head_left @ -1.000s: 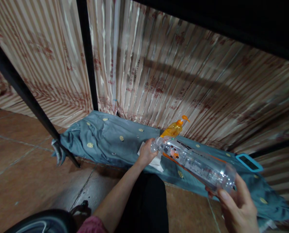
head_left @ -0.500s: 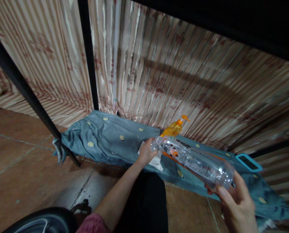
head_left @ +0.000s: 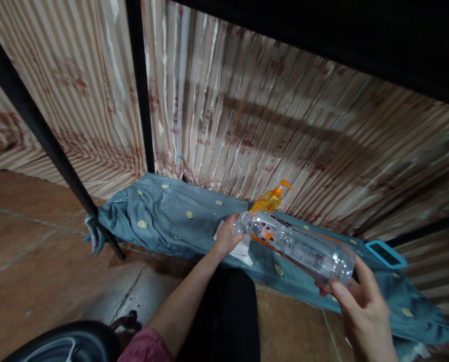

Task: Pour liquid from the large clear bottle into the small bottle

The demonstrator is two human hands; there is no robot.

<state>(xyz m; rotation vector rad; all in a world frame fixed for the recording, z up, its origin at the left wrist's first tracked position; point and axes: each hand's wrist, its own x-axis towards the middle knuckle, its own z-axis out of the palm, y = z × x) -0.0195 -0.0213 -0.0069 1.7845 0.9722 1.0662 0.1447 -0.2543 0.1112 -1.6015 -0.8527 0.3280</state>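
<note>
A clear plastic bottle (head_left: pixel 299 246) lies nearly level in the air, its neck to the left and its base to the right. My right hand (head_left: pixel 360 306) grips the base end from below. My left hand (head_left: pixel 228 234) is closed round the neck and cap end. Under the left hand a white paper or tissue (head_left: pixel 241 251) lies on a blue-grey patterned cloth (head_left: pixel 167 218). An orange pump bottle (head_left: pixel 271 198) stands just behind the clear bottle.
A teal-framed phone or tablet (head_left: pixel 386 254) lies on the cloth at the right. Striped curtains (head_left: pixel 247 115) hang behind. Black metal posts (head_left: pixel 141 85) rise at the left. The floor (head_left: pixel 47 271) is brown tile. A dark rounded object (head_left: pixel 62 344) sits at the bottom left.
The bottle's base end and my right hand have shifted slightly left and up. My left hand stays on the neck.
</note>
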